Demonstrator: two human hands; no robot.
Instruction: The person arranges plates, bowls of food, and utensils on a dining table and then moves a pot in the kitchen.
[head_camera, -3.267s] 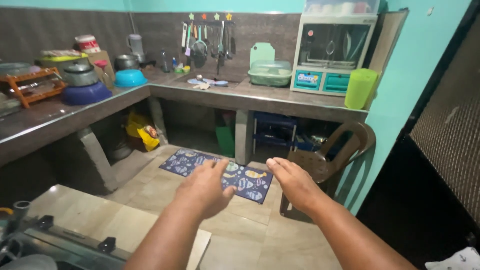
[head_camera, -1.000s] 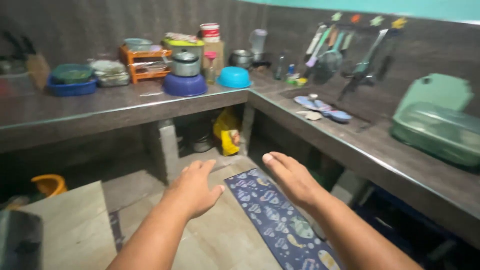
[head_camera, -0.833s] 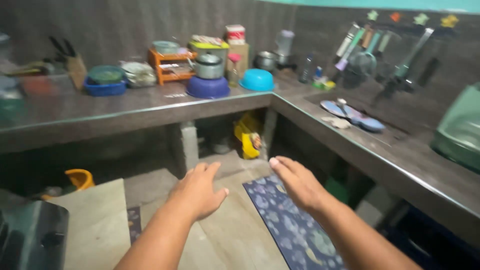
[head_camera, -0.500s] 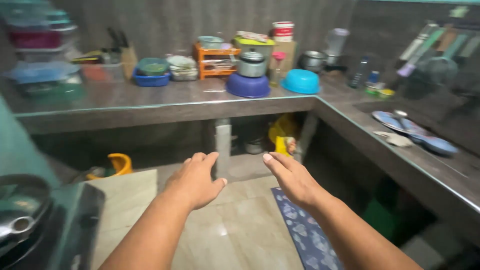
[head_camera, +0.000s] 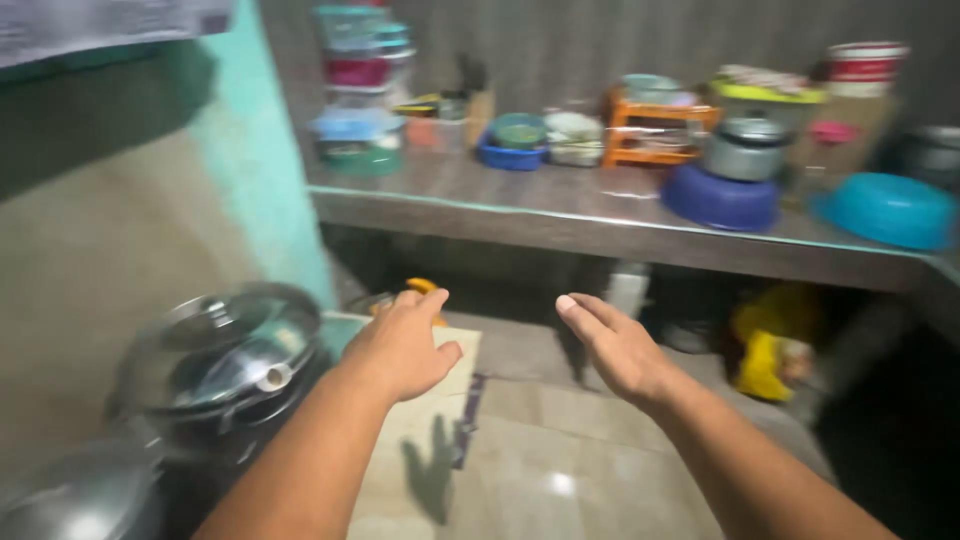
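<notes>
Steel pot lid (head_camera: 225, 350) lies low at the near left, just beside the left hand (head_camera: 405, 345); the right hand (head_camera: 620, 350) is farther off. Both hands open, empty.

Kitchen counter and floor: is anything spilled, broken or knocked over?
Nothing stands out. The counter is crowded, but the bowls and pot sit upright. The left hand and right hand hover empty. The picture is blurry, so small spills could be missed.

a purple basin (head_camera: 720, 198) and blue bowl (head_camera: 888, 209) sit on the counter (head_camera: 500, 195).
</notes>
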